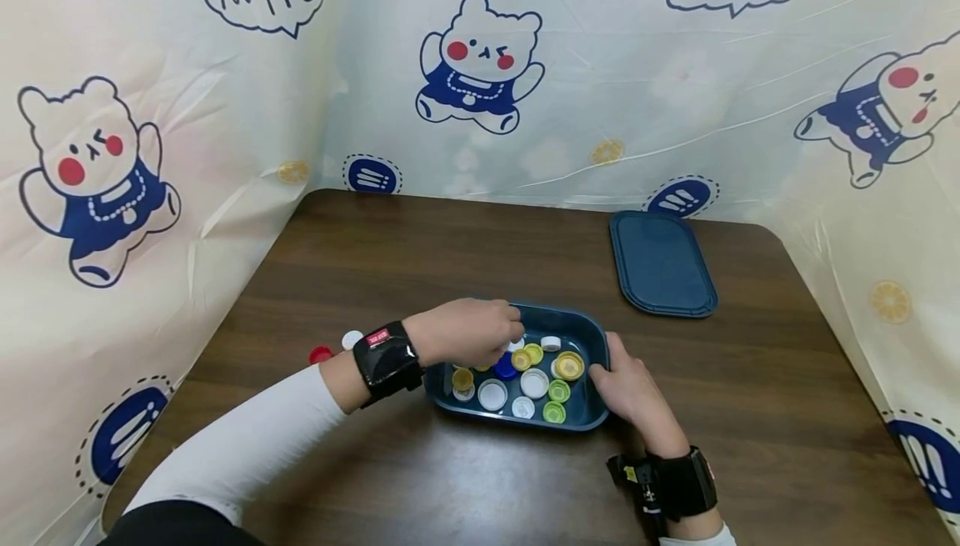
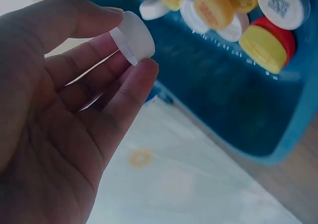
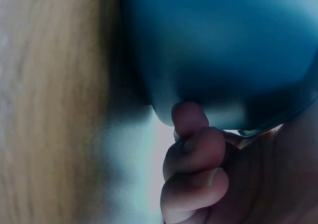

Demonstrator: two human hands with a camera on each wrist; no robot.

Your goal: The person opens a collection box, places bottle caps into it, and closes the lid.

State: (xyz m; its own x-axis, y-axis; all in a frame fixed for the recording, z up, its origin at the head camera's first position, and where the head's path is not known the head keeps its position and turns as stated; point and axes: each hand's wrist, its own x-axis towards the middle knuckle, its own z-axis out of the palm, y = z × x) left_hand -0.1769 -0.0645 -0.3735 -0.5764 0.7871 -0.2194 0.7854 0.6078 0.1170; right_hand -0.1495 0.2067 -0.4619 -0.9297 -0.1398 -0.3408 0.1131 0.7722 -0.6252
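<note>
A blue tray point(image 1: 581, 425) holds several plastic bottle caps in white, yellow, green and blue. My left hand point(image 1: 468, 331) is over the tray's left part and hides some of the caps there. In the left wrist view its thumb and fingers pinch a white bottle cap point(image 2: 135, 37), tilted on its side beside the tray wall. My right hand point(image 1: 633, 388) grips the tray's right end, thumb at the rim. The right wrist view has its curled fingers point(image 3: 196, 149) against the tray's underside.
To the left of the tray, a red cap point(image 1: 320, 354) and a white cap point(image 1: 352, 339) lie on the brown wooden table point(image 1: 450, 254), near my left wrist. A flat blue lid point(image 1: 663, 262) lies at the back right. A printed curtain point(image 1: 600, 71) surrounds the table's far sides.
</note>
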